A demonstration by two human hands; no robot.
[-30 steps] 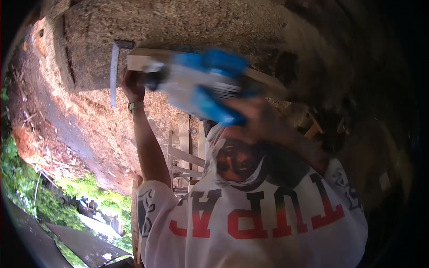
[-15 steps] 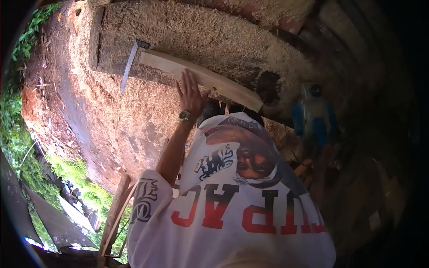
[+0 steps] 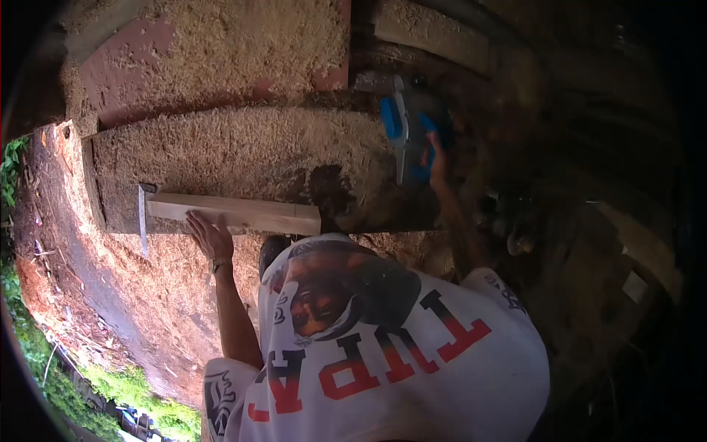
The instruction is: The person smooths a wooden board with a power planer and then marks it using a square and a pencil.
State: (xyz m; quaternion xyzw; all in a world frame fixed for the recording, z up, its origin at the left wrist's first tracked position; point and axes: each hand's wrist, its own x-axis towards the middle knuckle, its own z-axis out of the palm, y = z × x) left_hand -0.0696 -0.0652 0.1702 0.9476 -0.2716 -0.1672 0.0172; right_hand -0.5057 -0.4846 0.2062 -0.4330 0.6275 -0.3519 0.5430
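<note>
Left hand (image 3: 210, 236) is lying spread on the plank (image 3: 254, 214) at the surface's (image 3: 236, 151) near edge; right hand (image 3: 439, 160) is gripping the planer (image 3: 403, 132).

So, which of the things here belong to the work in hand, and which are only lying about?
In hand:
- wooden plank, under the left hand
- metal square at its end
- blue power tool, touched by the right hand
- sawdust-covered bench

Lying about:
- boards behind the bench
- sawdust on the ground
</note>
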